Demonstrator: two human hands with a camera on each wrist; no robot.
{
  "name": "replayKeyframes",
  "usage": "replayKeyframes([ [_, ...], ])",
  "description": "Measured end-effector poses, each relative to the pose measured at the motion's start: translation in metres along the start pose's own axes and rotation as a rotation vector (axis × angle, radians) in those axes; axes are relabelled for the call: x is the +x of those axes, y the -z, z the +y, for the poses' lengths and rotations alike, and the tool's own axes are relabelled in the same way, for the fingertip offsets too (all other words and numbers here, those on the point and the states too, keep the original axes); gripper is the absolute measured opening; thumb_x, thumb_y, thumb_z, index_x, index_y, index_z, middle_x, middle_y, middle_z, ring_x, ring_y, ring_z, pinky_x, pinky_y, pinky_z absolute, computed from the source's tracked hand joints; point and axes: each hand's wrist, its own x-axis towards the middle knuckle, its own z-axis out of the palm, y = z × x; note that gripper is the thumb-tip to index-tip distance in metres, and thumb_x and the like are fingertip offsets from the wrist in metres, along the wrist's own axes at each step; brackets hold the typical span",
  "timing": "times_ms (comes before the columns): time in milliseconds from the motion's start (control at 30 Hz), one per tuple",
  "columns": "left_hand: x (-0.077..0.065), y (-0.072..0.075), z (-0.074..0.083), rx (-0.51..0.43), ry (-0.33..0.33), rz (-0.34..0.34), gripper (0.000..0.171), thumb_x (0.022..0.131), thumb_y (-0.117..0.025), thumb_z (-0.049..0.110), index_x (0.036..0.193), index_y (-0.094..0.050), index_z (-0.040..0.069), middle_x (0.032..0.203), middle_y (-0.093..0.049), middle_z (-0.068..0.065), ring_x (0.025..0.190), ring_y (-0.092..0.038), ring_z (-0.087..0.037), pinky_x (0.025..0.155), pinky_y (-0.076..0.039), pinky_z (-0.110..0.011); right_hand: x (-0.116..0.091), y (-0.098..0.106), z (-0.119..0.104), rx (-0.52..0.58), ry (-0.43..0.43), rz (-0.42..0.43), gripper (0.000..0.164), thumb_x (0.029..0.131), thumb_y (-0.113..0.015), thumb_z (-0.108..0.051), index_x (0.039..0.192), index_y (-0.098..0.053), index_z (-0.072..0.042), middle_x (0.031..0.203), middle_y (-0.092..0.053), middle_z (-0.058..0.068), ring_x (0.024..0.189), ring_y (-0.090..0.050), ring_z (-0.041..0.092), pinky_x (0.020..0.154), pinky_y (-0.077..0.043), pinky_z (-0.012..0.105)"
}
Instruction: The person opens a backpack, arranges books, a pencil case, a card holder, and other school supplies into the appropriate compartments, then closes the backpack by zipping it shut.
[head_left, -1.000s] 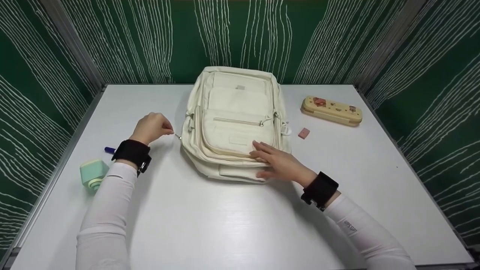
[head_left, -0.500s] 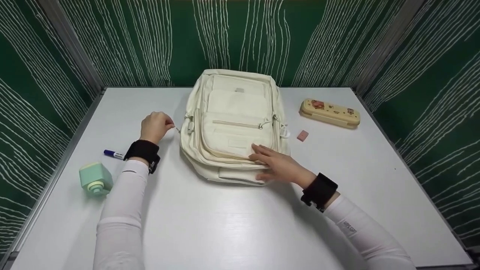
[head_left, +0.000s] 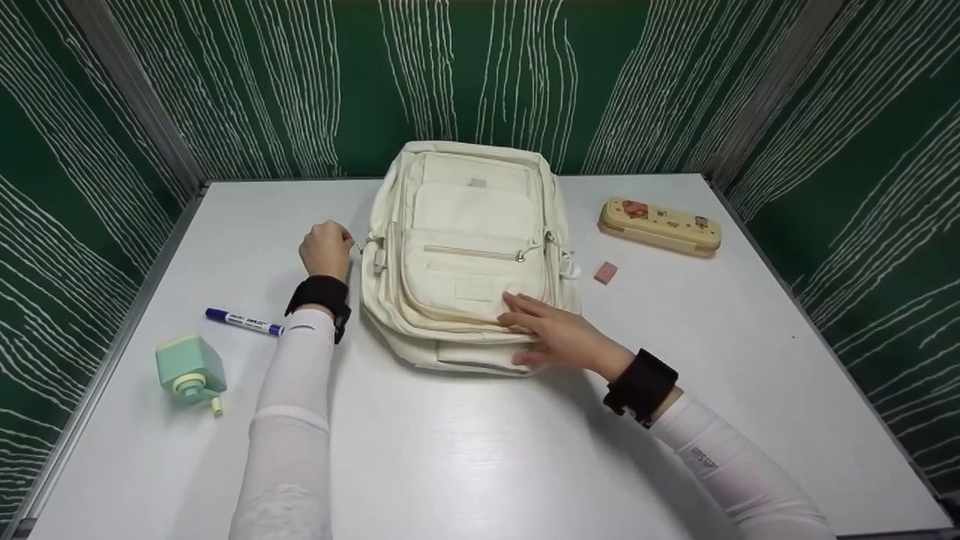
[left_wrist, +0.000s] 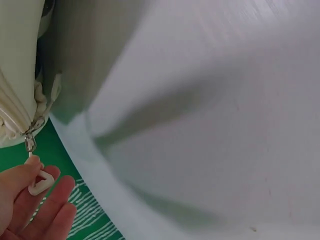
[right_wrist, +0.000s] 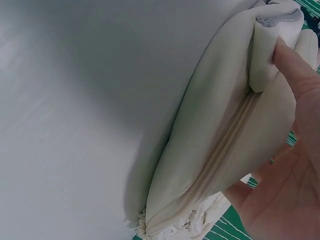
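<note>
A cream backpack (head_left: 480,206) lies front side up at the middle of the table, its top toward the back wall. At its left edge my left hand (head_left: 326,250) pinches a zipper pull, drawn out a little from the bag. The left wrist view shows the pull's pale loop (left_wrist: 41,184) between thumb and fingers, hanging from a metal zipper slider (left_wrist: 30,142). My right hand (head_left: 562,337) rests on the backpack's lower right corner with fingers spread over the front. In the right wrist view its thumb (right_wrist: 292,62) presses against the bag's bottom side.
On the white table (head_left: 450,465), a blue-capped marker (head_left: 244,322) and a mint green pump bottle (head_left: 191,367) lie at the left. To the backpack's right are a pink eraser (head_left: 605,273) and a yellow pencil case (head_left: 660,226). Green walls (head_left: 495,75) surround the table.
My left hand has moved up along the backpack's left side and to the right, taking the zipper pull with it. Its arm has uncovered the marker and bottle. My right hand has stayed in place.
</note>
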Motion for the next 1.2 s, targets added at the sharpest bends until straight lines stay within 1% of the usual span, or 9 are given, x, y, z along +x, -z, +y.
replayKeyframes([
  [133, -0.004, 0.000, -0.002, 0.003, 0.023, 0.021, 0.016, 0.095, -0.072, 0.011, 0.099, -0.080, -0.002, 0.103, -0.079, -0.021, 0.094, -0.076, -0.039, 0.083, -0.061, -0.052, 0.001, -0.001, -0.001, -0.010, 0.004, -0.003, 0.062, 0.092, -0.075, -0.037, 0.146, -0.055, -0.012, 0.167, -0.035, 0.016, 0.154, -0.035, 0.039, 0.112, -0.048, 0.057],
  [400, -0.014, 0.005, -0.003, 0.005, -0.036, -0.010, 0.016, 0.097, -0.070, 0.010, 0.101, -0.079, -0.003, 0.103, -0.078, -0.022, 0.094, -0.075, -0.040, 0.084, -0.060, -0.053, 0.000, -0.001, 0.000, -0.003, 0.007, 0.006, 0.061, 0.092, -0.076, -0.035, 0.145, -0.056, -0.012, 0.166, -0.036, 0.016, 0.153, -0.036, 0.040, 0.111, -0.048, 0.058],
  [667, -0.026, 0.009, -0.012, 0.010, -0.158, -0.053, 0.020, 0.098, -0.065, 0.011, 0.102, -0.079, -0.002, 0.102, -0.078, -0.022, 0.091, -0.076, -0.041, 0.078, -0.061, -0.054, -0.001, -0.002, 0.004, 0.026, 0.012, 0.002, 0.064, 0.092, -0.076, -0.034, 0.147, -0.054, -0.010, 0.167, -0.033, 0.017, 0.155, -0.031, 0.040, 0.118, -0.041, 0.058],
  [800, -0.044, 0.013, -0.006, 0.031, -0.208, -0.077, 0.029, 0.099, -0.065, 0.020, 0.117, -0.075, -0.001, 0.113, -0.077, -0.022, 0.094, -0.075, -0.041, 0.076, -0.061, -0.054, -0.001, -0.001, 0.005, 0.022, 0.014, 0.013, 0.064, 0.092, -0.076, -0.034, 0.147, -0.054, -0.011, 0.167, -0.034, 0.017, 0.155, -0.032, 0.041, 0.118, -0.040, 0.059],
  [867, -0.056, 0.015, 0.001, 0.040, -0.243, -0.083, 0.038, 0.099, -0.066, 0.025, 0.127, -0.070, -0.001, 0.122, -0.074, -0.022, 0.100, -0.074, -0.042, 0.082, -0.061, -0.054, -0.002, -0.002, 0.005, 0.023, 0.013, 0.017, 0.064, 0.092, -0.076, -0.034, 0.147, -0.054, -0.011, 0.167, -0.034, 0.017, 0.155, -0.031, 0.041, 0.118, -0.040, 0.059],
  [933, -0.071, 0.015, 0.008, 0.044, -0.293, -0.094, 0.048, 0.099, -0.067, 0.030, 0.135, -0.063, -0.001, 0.131, -0.069, -0.024, 0.111, -0.071, -0.043, 0.094, -0.059, -0.054, -0.002, -0.003, 0.005, 0.026, 0.016, 0.018, 0.064, 0.092, -0.076, -0.034, 0.148, -0.054, -0.011, 0.167, -0.033, 0.018, 0.155, -0.031, 0.042, 0.118, -0.039, 0.060],
  [1067, -0.101, 0.015, 0.025, 0.012, -0.425, -0.159, 0.061, 0.100, -0.065, 0.037, 0.147, -0.051, -0.001, 0.150, -0.055, -0.023, 0.138, -0.054, -0.042, 0.120, -0.041, -0.055, -0.002, -0.005, 0.004, 0.032, 0.018, 0.019, 0.065, 0.092, -0.076, -0.034, 0.148, -0.053, -0.011, 0.167, -0.033, 0.018, 0.155, -0.031, 0.043, 0.118, -0.039, 0.061],
  [1133, -0.113, 0.015, 0.033, -0.007, -0.498, -0.221, 0.068, 0.101, -0.063, 0.041, 0.151, -0.045, 0.000, 0.158, -0.046, -0.022, 0.148, -0.043, -0.041, 0.127, -0.030, -0.055, -0.002, -0.005, 0.005, 0.034, 0.018, 0.029, 0.065, 0.092, -0.077, -0.033, 0.148, -0.053, -0.011, 0.167, -0.033, 0.019, 0.155, -0.031, 0.043, 0.119, -0.038, 0.062],
  [1200, -0.122, 0.015, 0.039, -0.012, -0.568, -0.283, 0.075, 0.100, -0.062, 0.047, 0.154, -0.041, 0.001, 0.164, -0.038, -0.021, 0.154, -0.035, -0.040, 0.129, -0.025, -0.055, -0.002, -0.005, 0.005, 0.038, 0.019, 0.040, 0.065, 0.091, -0.077, -0.033, 0.148, -0.053, -0.011, 0.167, -0.034, 0.019, 0.155, -0.032, 0.043, 0.119, -0.038, 0.061],
])
